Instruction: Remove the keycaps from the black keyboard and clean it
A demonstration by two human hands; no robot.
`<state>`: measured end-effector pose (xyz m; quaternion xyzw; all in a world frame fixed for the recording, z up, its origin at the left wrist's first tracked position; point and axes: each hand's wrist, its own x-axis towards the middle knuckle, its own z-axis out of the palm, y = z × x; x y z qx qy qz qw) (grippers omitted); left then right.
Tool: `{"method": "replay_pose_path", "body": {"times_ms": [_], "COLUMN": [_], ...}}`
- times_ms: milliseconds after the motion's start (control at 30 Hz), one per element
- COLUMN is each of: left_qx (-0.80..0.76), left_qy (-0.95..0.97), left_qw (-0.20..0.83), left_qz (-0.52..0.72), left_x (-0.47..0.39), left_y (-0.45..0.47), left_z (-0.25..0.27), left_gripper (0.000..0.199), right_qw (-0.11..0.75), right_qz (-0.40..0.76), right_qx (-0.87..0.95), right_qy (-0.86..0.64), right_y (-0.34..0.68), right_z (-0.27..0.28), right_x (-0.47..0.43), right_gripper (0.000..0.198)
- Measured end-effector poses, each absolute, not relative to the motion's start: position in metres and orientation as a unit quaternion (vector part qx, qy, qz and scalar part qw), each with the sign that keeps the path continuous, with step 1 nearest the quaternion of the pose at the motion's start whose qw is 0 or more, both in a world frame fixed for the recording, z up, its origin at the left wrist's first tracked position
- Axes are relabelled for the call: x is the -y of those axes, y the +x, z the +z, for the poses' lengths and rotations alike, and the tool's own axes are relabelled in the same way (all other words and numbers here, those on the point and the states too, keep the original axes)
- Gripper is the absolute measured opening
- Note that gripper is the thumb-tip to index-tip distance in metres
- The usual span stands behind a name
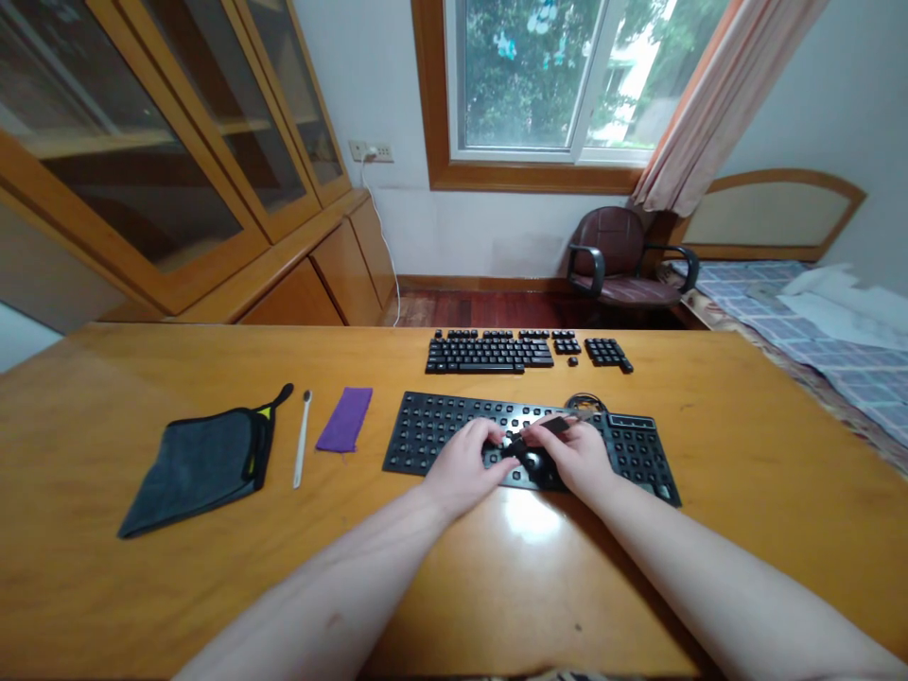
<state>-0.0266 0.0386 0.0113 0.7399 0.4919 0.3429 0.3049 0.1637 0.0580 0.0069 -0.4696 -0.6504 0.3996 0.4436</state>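
A black keyboard base [432,426] with its keycaps off lies across the table in front of me. Over its middle, my right hand [578,454] is closed round a dark, flat-handled tool [557,426] whose narrow end points left and down; its exact kind is not clear. My left hand [468,459] rests on the base at that narrow end, with thumb and forefinger curled round a small dark spot I cannot make out. Behind the base, the removed black keycaps [489,352] are laid out in keyboard order.
Left of the base lie a purple cloth [345,419], a white toothbrush [303,440] and a folded grey cloth [199,463] with black edging. A coiled black cable [585,404] sits behind the base. Beyond the table stand an office chair [616,251] and a bed [815,312].
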Motion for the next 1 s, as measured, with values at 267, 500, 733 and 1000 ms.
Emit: {"method": "replay_pose_path", "body": {"times_ms": [267,500,733,1000], "left_qx": [-0.483,-0.497,-0.502,-0.473], "left_qy": [0.732,0.708,0.666,0.62], "left_qw": [0.334,0.321,0.363,0.443], "left_qz": [0.345,0.386,0.416,0.443], "left_x": [-0.038,-0.04,-0.042,-0.042], "left_y": [-0.024,-0.027,-0.025,-0.023], "left_z": [0.01,0.005,0.003,0.002], "left_gripper": [0.025,0.024,0.023,0.024], "right_qw": [0.428,0.413,0.412,0.397], "right_qz": [0.357,0.379,0.368,0.369], "right_qx": [0.706,0.703,0.703,0.711], "right_qy": [-0.437,-0.438,-0.448,-0.449], "right_y": [0.159,0.16,0.157,0.158], "right_z": [0.012,0.003,0.002,0.0], "right_x": [-0.056,-0.059,-0.058,-0.059], "right_gripper": [0.021,0.015,0.014,0.011]}}
